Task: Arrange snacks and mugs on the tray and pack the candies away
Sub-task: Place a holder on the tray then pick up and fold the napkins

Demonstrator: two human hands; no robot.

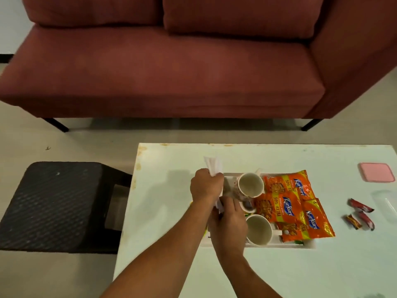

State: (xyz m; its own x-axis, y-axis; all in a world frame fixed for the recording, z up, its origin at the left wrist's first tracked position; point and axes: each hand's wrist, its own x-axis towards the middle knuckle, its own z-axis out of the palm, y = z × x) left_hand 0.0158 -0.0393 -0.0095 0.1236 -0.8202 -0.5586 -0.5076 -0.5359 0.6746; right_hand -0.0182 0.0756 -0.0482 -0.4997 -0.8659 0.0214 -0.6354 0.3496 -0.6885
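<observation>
Behind the low white table [171, 211] stands a red sofa [167, 67], and a black stool [53, 203] sits on the floor to the left of the table. On the table lies a white tray [309, 244].

Over the left end of the tray, the left hand [205, 186] is closed in a fist around a bundle of white sheets [212, 165]. Their upper ends stick out above the fist. The right hand [228, 221] is just below it, with curled fingers at the lower end of the sheets. Whether it really pinches them cannot be told.

Just right of the hands, two cream mugs stand upright in the tray, the upper mug [250, 186] and the lower mug [258, 229]. Right of the mugs, orange Kurkure packets [287, 203] lie flat and overlap each other.

Three candies [361, 206] in red wrappers lie on the table well to the right of the tray. Beyond them are a pink lid [377, 172] and a clear box [386, 203], which is faint and cut off by the frame edge.

Between the mugs, a small round object is mostly hidden by the right hand. The left part of the tray is covered by both hands.
</observation>
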